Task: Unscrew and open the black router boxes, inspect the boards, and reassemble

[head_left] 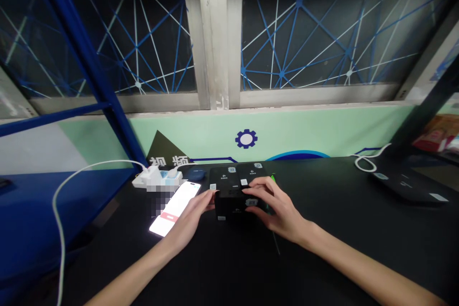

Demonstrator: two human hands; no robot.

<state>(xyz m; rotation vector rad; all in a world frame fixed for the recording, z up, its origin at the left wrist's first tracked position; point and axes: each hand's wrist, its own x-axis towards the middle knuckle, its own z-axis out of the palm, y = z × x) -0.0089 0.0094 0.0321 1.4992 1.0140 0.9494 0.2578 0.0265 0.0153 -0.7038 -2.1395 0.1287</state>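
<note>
A small black box (233, 208) with pale stickers stands on the black table, between my two hands. The fingertips of my left hand (195, 210) press against its left side. My right hand (274, 203) grips its right end, thumb low and fingers on top. Directly behind it are two more black boxes, a left box (223, 178) and a right box (252, 170), side by side with white labels on top. Whether the front box touches them I cannot tell. The fingers of my right hand hide part of the front box's right end.
A lit phone (181, 201) lies beside my left hand. Behind it sit a white power strip (158, 178) with a cable and a dark blue round case (196, 174). A thin green item (273, 178) lies right of the boxes. Far right is a flat black box (407, 187).
</note>
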